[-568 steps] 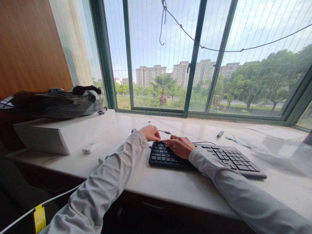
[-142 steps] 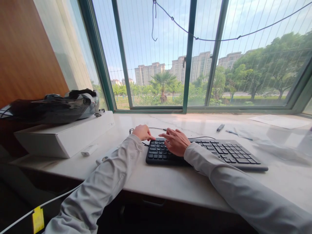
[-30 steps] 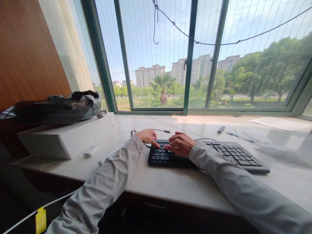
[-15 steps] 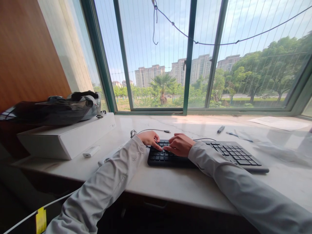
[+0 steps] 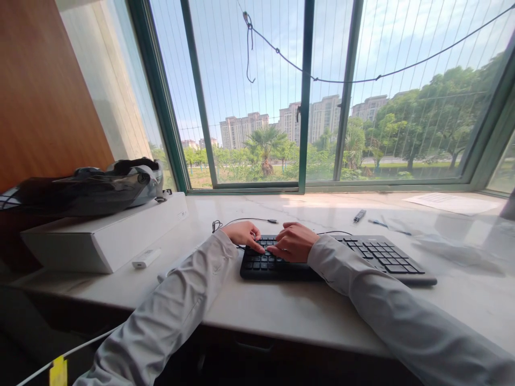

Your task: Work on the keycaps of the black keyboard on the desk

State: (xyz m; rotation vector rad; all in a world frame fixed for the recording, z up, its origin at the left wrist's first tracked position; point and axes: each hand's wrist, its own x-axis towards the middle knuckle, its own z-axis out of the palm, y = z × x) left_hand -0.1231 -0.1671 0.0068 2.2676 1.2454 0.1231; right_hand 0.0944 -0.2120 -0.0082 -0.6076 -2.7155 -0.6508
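Observation:
A black keyboard (image 5: 374, 257) lies flat on the pale marble-patterned sill. Over its left part is my left hand (image 5: 243, 235), the fingers curled in and the thumb reaching down onto the keys. Close beside it, my right hand (image 5: 295, 242) rests over the keys with bent fingers and the thumb pointing left. The two thumbs are near each other. Both hands look closed; whether anything small is between the fingers is hidden. Behind my left hand lies a thin black cable (image 5: 257, 219) with a plug at its end.
At left, a white box (image 5: 80, 241) carries a dark, shiny visor-like item (image 5: 92, 187). A small white adapter (image 5: 147, 258) lies before it. Farther right are a small grey stick (image 5: 359, 215), a blue thin tool (image 5: 378, 223), clear plastic (image 5: 454, 249) and paper (image 5: 450, 203). Windows stand behind.
The camera view has shifted slightly, so everything sits a little lower and farther left. My right hand's fingers look more bunched over the keys; my left hand stays in place on the keyboard.

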